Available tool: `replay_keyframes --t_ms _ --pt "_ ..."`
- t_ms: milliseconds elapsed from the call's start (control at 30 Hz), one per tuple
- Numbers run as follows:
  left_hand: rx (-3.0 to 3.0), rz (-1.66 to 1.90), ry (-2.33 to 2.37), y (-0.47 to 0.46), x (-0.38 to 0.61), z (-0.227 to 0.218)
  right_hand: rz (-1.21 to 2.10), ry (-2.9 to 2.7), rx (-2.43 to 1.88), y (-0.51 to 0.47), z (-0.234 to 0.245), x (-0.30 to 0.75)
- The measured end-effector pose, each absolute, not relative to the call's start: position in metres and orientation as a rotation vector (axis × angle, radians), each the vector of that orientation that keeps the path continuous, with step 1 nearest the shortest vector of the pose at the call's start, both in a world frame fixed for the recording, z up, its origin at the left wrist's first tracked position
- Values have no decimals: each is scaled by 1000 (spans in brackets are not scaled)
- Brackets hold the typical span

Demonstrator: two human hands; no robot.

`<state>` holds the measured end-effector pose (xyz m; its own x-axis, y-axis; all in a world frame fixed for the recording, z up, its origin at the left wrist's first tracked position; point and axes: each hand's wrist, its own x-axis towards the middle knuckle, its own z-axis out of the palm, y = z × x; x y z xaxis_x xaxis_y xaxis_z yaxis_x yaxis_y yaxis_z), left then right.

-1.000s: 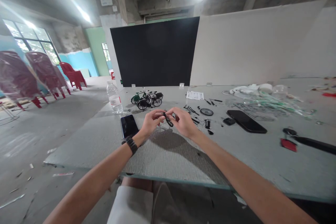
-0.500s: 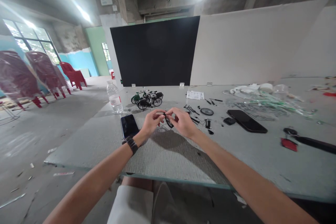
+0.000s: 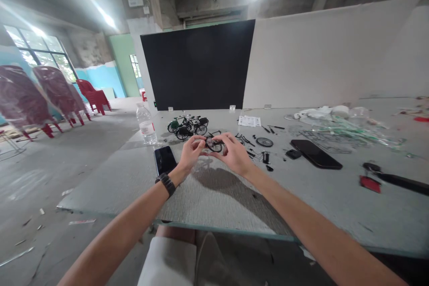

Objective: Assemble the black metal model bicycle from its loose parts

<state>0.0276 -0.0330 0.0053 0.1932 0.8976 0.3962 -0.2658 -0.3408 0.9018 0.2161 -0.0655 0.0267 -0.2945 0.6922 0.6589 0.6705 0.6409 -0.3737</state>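
Between my left hand and my right hand, a small black model bicycle part with a thin wheel is pinched at the fingertips. Just behind it stand several finished miniature bicycles. A black smartphone lies face up beside my left hand. To the right of my right hand are scattered small black parts and a loose miniature wheel. Farther right lies a second black smartphone.
A plastic water bottle stands near the grey table's left edge. An instruction sheet and clear plastic parts sprues lie beyond. Red chairs and plastic-wrapped chairs stand on the concrete floor at left.
Both hands have moved up and farther from me, carrying the black part toward the model bicycles. More of the part now shows between my fingers.
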Motion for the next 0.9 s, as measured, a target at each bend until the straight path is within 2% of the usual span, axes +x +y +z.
replay_keyframes --t_ms 233,467,633,900 --pt "1324 1415 665 -27 29 1 40 -1826 -1238 -51 13 223" --pt "1256 1373 709 -27 27 -1 747 -1574 -1262 -53 11 217" --pt "1345 1266 772 -26 27 -1 709 -1539 -1211 -54 14 215" --pt "1485 1288 857 -14 27 -8 711 -1577 -1108 -61 17 211"
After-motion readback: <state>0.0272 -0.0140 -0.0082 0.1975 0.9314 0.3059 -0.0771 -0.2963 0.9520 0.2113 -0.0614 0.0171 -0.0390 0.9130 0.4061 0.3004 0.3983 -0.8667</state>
